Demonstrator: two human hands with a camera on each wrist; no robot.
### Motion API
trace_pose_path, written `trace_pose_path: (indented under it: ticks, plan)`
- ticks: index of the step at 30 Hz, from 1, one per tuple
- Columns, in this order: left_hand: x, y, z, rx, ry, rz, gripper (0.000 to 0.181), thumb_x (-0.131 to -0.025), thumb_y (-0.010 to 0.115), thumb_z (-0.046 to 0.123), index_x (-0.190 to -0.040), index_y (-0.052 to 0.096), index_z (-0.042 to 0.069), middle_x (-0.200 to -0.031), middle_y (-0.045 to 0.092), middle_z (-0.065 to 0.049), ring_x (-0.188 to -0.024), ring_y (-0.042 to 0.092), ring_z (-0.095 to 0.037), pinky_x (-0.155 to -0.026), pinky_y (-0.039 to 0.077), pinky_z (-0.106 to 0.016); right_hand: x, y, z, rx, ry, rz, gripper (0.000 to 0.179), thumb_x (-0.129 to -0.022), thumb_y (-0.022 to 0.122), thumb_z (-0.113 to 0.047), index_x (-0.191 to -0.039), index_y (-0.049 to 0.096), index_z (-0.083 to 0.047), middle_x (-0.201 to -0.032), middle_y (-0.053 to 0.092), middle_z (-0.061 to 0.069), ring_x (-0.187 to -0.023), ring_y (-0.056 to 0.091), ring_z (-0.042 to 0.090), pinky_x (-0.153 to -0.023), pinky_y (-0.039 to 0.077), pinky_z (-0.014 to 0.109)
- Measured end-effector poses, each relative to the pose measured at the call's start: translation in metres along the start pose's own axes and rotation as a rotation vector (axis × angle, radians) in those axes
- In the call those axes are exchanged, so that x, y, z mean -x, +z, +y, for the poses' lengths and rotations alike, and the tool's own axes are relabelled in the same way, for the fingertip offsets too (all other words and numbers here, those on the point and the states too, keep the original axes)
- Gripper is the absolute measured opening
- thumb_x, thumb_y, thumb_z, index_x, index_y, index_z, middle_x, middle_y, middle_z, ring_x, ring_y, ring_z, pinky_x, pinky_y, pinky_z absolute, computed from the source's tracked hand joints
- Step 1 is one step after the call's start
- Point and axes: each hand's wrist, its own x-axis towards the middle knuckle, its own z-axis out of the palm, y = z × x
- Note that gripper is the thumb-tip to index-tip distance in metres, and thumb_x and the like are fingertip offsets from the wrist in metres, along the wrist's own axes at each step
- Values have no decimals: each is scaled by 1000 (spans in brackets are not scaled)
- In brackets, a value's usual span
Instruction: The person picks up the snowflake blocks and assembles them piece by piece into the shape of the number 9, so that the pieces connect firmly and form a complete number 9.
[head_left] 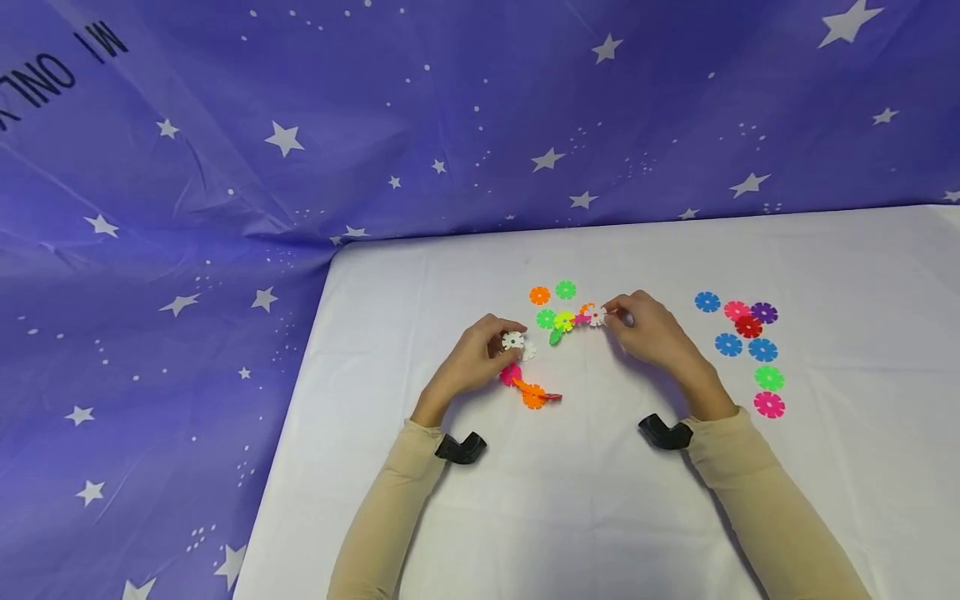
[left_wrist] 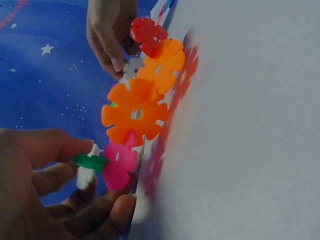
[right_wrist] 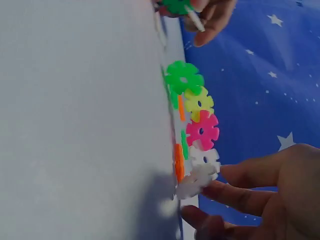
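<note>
Notched plastic flower discs are joined into two chains. My left hand [head_left: 477,357] pinches a white disc [head_left: 513,340] at the near chain's end. Linked on from it in the left wrist view are a green disc [left_wrist: 90,162], a pink disc [left_wrist: 119,165], two orange discs [left_wrist: 135,112] and a red disc [left_wrist: 148,36]. Between thumb and fingers, my right hand [head_left: 651,332] grips a white disc [right_wrist: 196,182] at the far chain's end. Another white disc [right_wrist: 205,157], a pink disc [right_wrist: 202,131], a yellow disc [right_wrist: 199,104] and a green disc [right_wrist: 184,77] follow along it.
On the white-covered table [head_left: 585,500], several loose discs lie to the right, among them a purple disc [head_left: 764,312] and a blue disc [head_left: 728,344]. A loose orange disc [head_left: 539,296] lies beyond the hands. A starry blue cloth [head_left: 450,108] hangs behind the table.
</note>
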Motion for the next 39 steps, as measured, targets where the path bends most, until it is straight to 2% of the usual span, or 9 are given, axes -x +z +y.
trace_pose_path:
  ticks: [4,8,10,13,16,19,24,30,39]
  plan:
    - [-2,2,-1,27,26,6,31,-90,66,8,-121,67,6,-92,56,-8,-80,50,-17,-72,44,-24,-4,10,-2,73,-143,42,40,-89,68,-16,-125,61,-2,-125,53,22,-113,46,38,-94,37,54]
    - [-4,4,0,51,46,27,33,-90,64,5,-124,65,5,-98,57,-10,-87,55,-20,-82,51,-28,-13,25,-7,97,-292,-66,56,-86,74,-21,-138,54,-12,-143,46,17,-131,36,40,-103,27,59]
    - [-4,4,1,64,42,31,35,-90,64,4,-126,62,4,-103,59,-11,-90,57,-21,-84,52,-29,-17,30,-9,105,-346,-116,54,-87,75,-21,-137,56,-14,-141,50,14,-131,39,37,-103,26,59]
    - [-6,6,3,104,13,27,37,-89,66,4,-125,58,4,-109,60,-12,-89,59,-20,-81,53,-27,-20,33,-13,125,-399,-112,39,-86,75,-17,-124,66,-14,-125,61,9,-121,48,32,-101,27,57]
    - [-8,7,5,111,7,37,38,-88,70,5,-123,57,4,-108,62,-12,-85,59,-19,-76,52,-26,-21,33,-17,142,-418,-53,19,-85,75,-12,-104,72,-14,-108,64,5,-109,54,28,-98,31,54]
    - [-10,9,6,85,50,56,39,-86,73,5,-123,60,3,-104,63,-11,-83,59,-19,-75,52,-26,-22,31,-20,160,-428,16,10,-84,76,-11,-92,71,-14,-101,63,3,-101,55,26,-93,37,51]
    - [-9,10,11,67,95,79,40,-85,73,2,-124,64,3,-105,66,-11,-88,63,-20,-77,54,-25,-22,30,-24,129,-463,96,12,-82,78,-12,-91,70,-13,-99,63,3,-92,57,24,-83,43,46]
    - [-7,14,13,66,52,65,44,-86,74,5,-127,59,1,-108,67,-14,-90,65,-20,-80,54,-24,-21,33,-25,75,-450,129,13,-82,78,-12,-91,68,-11,-98,64,2,-86,61,22,-79,49,42]
    - [-4,8,10,115,34,-46,64,-83,72,0,-142,47,2,-127,60,-15,-109,61,-25,-97,50,-31,-22,36,-25,70,-420,154,15,-82,79,-13,-90,67,-11,-101,66,0,-86,64,20,-74,52,41]
